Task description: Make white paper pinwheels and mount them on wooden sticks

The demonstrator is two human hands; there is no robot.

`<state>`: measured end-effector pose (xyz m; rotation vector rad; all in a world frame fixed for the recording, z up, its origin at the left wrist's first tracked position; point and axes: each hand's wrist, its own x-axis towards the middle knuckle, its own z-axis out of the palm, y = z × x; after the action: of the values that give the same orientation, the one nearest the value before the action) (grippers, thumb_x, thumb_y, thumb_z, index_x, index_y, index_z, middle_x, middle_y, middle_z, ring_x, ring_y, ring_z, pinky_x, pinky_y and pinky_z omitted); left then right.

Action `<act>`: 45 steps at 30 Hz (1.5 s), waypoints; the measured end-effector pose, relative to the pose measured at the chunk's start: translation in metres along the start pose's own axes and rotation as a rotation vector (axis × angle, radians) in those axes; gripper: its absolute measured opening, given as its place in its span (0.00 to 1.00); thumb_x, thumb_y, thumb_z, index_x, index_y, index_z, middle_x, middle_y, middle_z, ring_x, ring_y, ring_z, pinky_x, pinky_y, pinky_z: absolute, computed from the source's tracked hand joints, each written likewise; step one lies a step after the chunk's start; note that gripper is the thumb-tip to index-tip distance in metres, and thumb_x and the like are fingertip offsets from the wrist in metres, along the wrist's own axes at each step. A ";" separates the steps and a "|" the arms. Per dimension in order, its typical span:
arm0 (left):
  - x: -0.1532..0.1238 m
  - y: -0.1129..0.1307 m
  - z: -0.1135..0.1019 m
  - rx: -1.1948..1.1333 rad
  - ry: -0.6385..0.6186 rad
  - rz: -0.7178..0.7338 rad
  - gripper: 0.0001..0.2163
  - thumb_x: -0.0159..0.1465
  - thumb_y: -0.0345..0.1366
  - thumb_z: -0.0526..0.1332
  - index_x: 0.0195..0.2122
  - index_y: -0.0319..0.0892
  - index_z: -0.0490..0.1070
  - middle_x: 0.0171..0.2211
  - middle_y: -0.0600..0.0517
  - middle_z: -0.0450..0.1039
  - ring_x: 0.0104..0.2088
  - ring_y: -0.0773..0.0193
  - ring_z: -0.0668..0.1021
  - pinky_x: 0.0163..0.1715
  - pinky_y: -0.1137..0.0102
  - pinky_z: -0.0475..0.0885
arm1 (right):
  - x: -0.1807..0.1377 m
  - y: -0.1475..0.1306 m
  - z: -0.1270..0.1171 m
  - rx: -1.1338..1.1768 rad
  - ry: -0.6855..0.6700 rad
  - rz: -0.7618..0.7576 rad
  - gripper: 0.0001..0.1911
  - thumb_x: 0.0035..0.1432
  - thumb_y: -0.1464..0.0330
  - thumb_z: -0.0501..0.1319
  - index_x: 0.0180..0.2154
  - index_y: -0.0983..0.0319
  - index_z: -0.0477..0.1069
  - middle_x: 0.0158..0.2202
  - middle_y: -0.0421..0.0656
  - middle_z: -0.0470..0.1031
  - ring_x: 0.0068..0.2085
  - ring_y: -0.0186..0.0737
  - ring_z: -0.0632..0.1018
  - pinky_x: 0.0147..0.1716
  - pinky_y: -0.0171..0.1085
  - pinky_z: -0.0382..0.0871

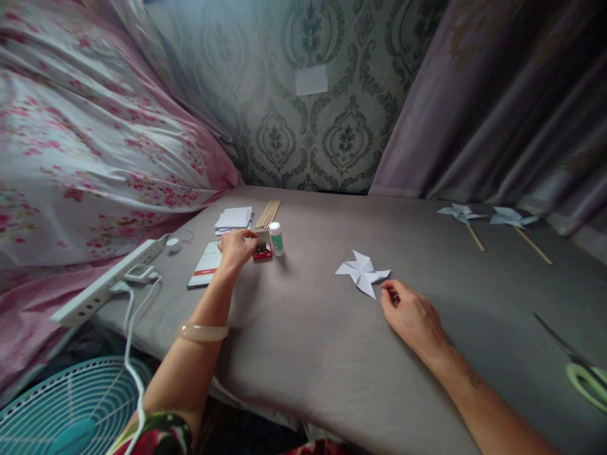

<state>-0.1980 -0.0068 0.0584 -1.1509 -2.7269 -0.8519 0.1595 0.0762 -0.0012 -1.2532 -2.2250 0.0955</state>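
Note:
My left hand [238, 248] reaches to a small red box [262, 254] with its flap up and small dark pieces inside. The fingers are bent together at the box's left edge; whatever is between the fingertips is hidden. A white paper pinwheel [362, 273] with folded blades lies flat on the grey-covered table [303, 341]. Just right of its lower blade, my right hand [411, 314] rests with fingers curled and thumb against the index finger. Anything in that pinch is too small to make out. A white-capped bottle with a green label [276, 240] stands beside the box.
Behind my left hand are a stack of white paper [234, 218] and several wooden sticks [268, 214]. A phone [205, 264] and power strip [107, 282] lie left. Two pinwheels on sticks [461, 213] [513, 217] lie back right; scissors [585, 379] lie front right.

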 end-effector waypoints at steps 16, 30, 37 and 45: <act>-0.011 -0.010 0.025 0.056 0.061 0.052 0.11 0.60 0.36 0.56 0.37 0.41 0.77 0.44 0.39 0.74 0.48 0.41 0.69 0.43 0.51 0.63 | -0.001 0.001 0.004 0.017 -0.011 0.014 0.10 0.57 0.68 0.52 0.35 0.60 0.72 0.31 0.46 0.78 0.30 0.43 0.77 0.27 0.36 0.63; -0.024 0.000 0.021 0.255 0.055 0.103 0.15 0.62 0.39 0.52 0.39 0.43 0.78 0.48 0.41 0.71 0.50 0.42 0.66 0.44 0.53 0.61 | -0.001 0.003 0.005 0.030 -0.016 -0.009 0.11 0.58 0.67 0.52 0.36 0.60 0.72 0.32 0.46 0.78 0.30 0.43 0.77 0.28 0.37 0.64; -0.024 0.000 0.017 0.304 0.043 0.144 0.15 0.61 0.38 0.51 0.35 0.44 0.78 0.49 0.40 0.69 0.51 0.40 0.64 0.44 0.52 0.60 | -0.001 -0.001 0.002 0.028 -0.020 0.002 0.11 0.58 0.68 0.51 0.35 0.60 0.73 0.32 0.46 0.78 0.31 0.42 0.77 0.29 0.36 0.64; -0.013 -0.001 0.027 0.265 0.061 0.059 0.14 0.59 0.40 0.53 0.31 0.43 0.77 0.44 0.39 0.74 0.48 0.38 0.66 0.41 0.51 0.62 | 0.001 -0.004 0.001 0.017 -0.031 0.015 0.11 0.58 0.70 0.52 0.36 0.60 0.73 0.34 0.45 0.79 0.32 0.42 0.78 0.30 0.35 0.64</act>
<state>-0.1848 -0.0023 0.0318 -1.1241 -2.6399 -0.4910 0.1557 0.0745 -0.0005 -1.2679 -2.2361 0.1400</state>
